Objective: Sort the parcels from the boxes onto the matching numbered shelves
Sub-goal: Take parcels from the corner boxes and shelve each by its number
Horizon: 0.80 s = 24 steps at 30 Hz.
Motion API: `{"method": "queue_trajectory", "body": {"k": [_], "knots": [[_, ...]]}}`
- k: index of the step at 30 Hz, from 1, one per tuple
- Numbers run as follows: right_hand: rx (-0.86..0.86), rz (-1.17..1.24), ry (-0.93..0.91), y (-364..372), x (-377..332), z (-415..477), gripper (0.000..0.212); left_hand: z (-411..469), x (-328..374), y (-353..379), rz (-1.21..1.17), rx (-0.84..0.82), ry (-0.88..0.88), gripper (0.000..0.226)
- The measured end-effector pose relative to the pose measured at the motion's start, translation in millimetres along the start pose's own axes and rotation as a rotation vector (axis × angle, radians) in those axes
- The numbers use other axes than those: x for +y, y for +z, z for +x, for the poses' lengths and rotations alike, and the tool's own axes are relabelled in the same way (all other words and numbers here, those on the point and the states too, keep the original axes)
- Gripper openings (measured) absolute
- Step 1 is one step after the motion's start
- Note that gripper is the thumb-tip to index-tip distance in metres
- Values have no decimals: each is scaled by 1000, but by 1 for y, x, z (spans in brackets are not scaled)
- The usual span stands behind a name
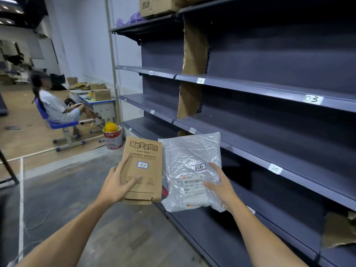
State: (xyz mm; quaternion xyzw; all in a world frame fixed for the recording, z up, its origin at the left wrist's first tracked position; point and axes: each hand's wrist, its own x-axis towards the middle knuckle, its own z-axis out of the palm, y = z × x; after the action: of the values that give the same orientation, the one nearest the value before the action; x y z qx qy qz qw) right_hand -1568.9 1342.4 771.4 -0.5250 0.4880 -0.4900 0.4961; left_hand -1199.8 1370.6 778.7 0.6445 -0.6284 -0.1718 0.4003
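Observation:
My left hand (117, 186) holds a flat brown cardboard box (143, 168) with a sticker marked 06 on its face. My right hand (221, 186) grips a grey plastic mailer bag (190, 157), also tagged 06, with a barcode label under my thumb. Both parcels are held upright side by side in front of the dark blue shelving (269, 89). Shelf edge tags read 04 (200, 80), 03 (312, 99), 09 (192, 130) and 10 (275, 169).
A person sits on a blue chair (59, 123) at a desk at the far left. A red and white bucket (113, 138) stands on the floor by the shelf end. Cardboard boxes (158, 5) sit on the top shelf. Torn cardboard (339, 232) lies on a low shelf at right.

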Motion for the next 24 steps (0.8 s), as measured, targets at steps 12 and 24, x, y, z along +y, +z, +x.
{"method": "queue_trajectory", "body": {"k": [12, 24], "knots": [[65, 26, -30, 34, -11, 135, 68, 161, -38, 6, -9, -46, 81, 99], [112, -7, 6, 138, 1, 253, 68, 297, -140, -20, -57, -104, 84, 100]]}}
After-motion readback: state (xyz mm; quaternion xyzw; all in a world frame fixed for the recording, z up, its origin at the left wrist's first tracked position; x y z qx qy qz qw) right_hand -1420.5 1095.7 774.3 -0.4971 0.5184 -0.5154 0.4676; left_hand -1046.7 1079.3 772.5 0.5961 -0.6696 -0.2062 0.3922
